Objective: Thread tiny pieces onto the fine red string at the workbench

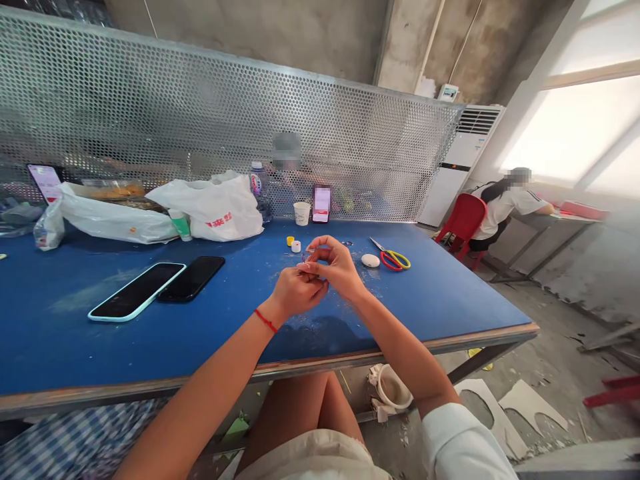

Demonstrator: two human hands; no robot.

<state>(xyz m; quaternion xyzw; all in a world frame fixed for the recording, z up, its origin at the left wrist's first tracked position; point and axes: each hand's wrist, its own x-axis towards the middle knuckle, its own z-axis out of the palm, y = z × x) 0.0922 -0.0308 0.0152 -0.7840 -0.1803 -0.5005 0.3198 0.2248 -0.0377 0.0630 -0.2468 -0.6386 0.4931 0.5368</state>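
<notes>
Room: a bare concrete workspace with a perforated metal screen [200, 113] along the bench's far side, a floor-standing air conditioner [463, 160] in the corner, and bright windows [585, 120] on the right.
Floor: scattered scraps lie around a round white container [393, 388] and white cut-out boards [493, 413].
Co-workers: one person [505, 213] sits on a red plastic chair [465, 223] at a side desk [550, 230]; another person [286, 167] shows blurred through the screen.
Bench: a blue-topped bench [100, 333] with a wood-and-metal edge runs across the view, dusted with pale powder.
Far side: white plastic bags [215, 210], a plastic water bottle [260, 187], a paper cup [302, 213], and an upright phone [321, 203] with a lit screen.
Near left: a phone in a pale blue case [137, 291] lies flat, just beside a black phone [193, 278].
Near the hands: scissors with red and yellow handles [395, 260], a white oval object [371, 260], a yellow cap [290, 241], and a white cap [296, 246].
Hands: the left hand [296, 291], with a red string bracelet [265, 321] at the wrist, and the right hand [339, 267] meet above the bench.
Fingers: the right fingertips [311, 251] pinch closed; the left fingers [313, 283] curl inward, their grip hidden.
Held item: a tiny thin item [305, 256], too small to identify, sits between the hands, off the bench.
</notes>
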